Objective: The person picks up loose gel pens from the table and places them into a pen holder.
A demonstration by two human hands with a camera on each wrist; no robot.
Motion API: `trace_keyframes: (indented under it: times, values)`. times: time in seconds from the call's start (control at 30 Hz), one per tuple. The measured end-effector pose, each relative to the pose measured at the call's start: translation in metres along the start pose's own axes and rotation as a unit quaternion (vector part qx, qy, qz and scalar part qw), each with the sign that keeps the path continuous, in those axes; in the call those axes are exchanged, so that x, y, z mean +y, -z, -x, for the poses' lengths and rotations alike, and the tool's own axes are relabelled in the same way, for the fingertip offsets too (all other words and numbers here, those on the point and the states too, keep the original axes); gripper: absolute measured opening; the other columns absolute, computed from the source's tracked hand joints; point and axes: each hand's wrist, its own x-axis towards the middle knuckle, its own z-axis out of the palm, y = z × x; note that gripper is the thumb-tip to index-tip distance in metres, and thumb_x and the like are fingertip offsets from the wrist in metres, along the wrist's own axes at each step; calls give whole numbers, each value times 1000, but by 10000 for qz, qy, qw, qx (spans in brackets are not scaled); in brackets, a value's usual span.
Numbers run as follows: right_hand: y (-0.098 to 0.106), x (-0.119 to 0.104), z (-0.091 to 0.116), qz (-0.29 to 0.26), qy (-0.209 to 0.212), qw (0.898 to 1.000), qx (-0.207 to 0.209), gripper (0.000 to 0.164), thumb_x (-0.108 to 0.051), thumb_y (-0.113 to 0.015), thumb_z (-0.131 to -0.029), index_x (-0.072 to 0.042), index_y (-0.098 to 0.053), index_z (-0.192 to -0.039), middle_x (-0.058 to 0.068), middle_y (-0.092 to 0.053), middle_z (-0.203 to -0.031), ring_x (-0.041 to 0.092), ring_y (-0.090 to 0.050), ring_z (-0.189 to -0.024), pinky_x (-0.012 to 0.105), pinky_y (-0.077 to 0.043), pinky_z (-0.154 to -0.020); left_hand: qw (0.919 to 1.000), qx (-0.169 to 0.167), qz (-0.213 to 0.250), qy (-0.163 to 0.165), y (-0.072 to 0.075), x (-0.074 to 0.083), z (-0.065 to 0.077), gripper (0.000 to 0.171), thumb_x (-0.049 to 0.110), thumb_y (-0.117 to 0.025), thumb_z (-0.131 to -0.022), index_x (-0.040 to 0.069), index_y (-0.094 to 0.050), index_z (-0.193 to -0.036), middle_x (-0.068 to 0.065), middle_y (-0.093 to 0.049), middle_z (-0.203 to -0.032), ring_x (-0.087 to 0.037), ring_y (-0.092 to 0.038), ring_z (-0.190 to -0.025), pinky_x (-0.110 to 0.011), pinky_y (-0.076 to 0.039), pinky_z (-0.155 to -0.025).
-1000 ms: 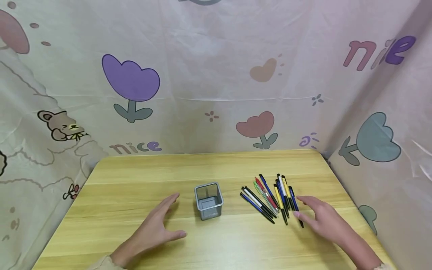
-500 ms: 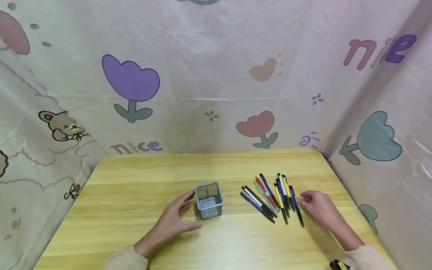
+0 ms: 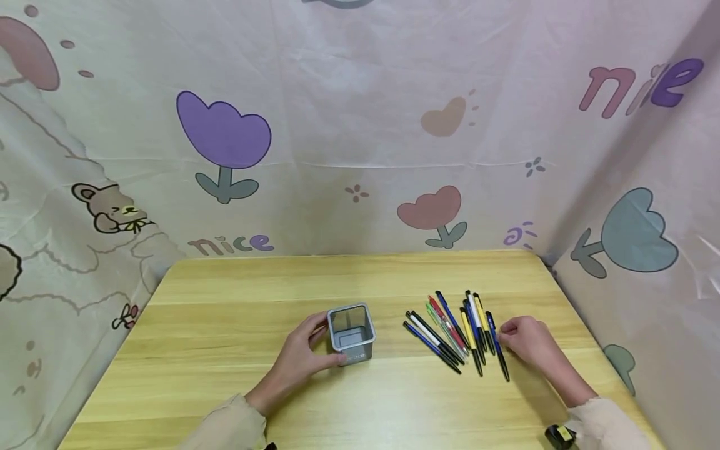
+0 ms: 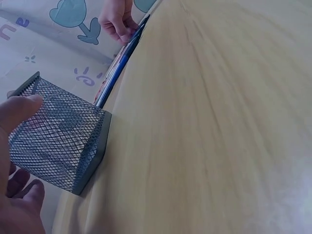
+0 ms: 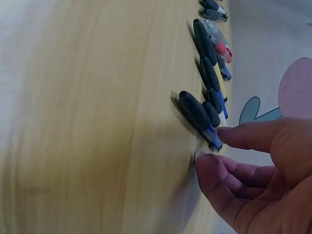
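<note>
A grey mesh pen holder (image 3: 354,356) stands upright on the wooden table. My left hand (image 3: 304,350) holds it from the left, thumb at the near side and the other fingers behind. In the left wrist view, the thumb overlaps the mesh wall (image 4: 58,131). My right hand (image 3: 527,340) is at the rightmost pen (image 3: 495,340), a blue one with a black grip. In the right wrist view, the index fingertip (image 5: 226,136) and thumb tip are on either side of the pen's end; whether they pinch it is unclear.
Several pens lie in a loose fan right of the holder, among them a red pen (image 3: 454,331), a yellow pen (image 3: 471,340) and a blue-and-black pen (image 3: 430,345). Patterned cloth (image 3: 349,125) hangs behind and beside the table (image 3: 236,287). A small black object (image 3: 559,436) sits by the right sleeve.
My left hand has moved right from beside the pen holder to take hold of it. The right hand has drawn its fingers together and come in against the rightmost pen, which has stayed in place.
</note>
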Motion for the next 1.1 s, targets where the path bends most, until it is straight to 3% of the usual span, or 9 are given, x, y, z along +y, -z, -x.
trace_keyframes:
  times: [0.23,0.4,0.6,0.87,1.1]
  values:
    - [-2,-4,-3,-201,-213,9995,-134,19,-16,-70,-79,1,-69,-87,1,-66,-67,14,-58,-58,33,-50,-56,9980,27,591,243,-4,-27,-6,84,17,-88,-61,12,-46,-134,-12,-46,-135,-29,-45,-125,-34,-39,-101]
    - [-1,-5,-4,-512,-569,9965,-345,11,-11,-68,-80,0,-68,-82,2,-63,-60,16,-59,-53,29,-49,-52,9980,32,588,217,-7,-32,-8,85,18,-89,-57,13,-47,-131,-12,-49,-131,-30,-49,-121,-35,-42,-99]
    - [2,-3,-5,-418,-782,9944,-573,12,-13,-66,-80,-6,-65,-71,3,-59,-51,17,-57,-48,29,-44,-52,9998,-99,191,41,-8,-33,-10,80,22,-90,-58,12,-48,-125,-11,-53,-124,-28,-54,-113,-36,-46,-96]
    - [5,-1,-1,-647,-992,9906,-679,9,-11,-66,-80,-3,-64,-75,4,-60,-56,17,-59,-50,31,-51,-50,9982,-219,-329,-450,-6,-35,-16,75,23,-91,-56,9,-47,-115,-9,-55,-116,-26,-59,-103,-35,-50,-91]
    - [12,-1,1,-670,-852,9925,-571,11,-11,-67,-81,-3,-63,-75,5,-60,-58,18,-59,-52,32,-50,-50,9946,-298,-726,-680,-4,-37,-20,74,29,-90,-56,11,-46,-112,-8,-57,-111,-23,-61,-97,-33,-52,-87]
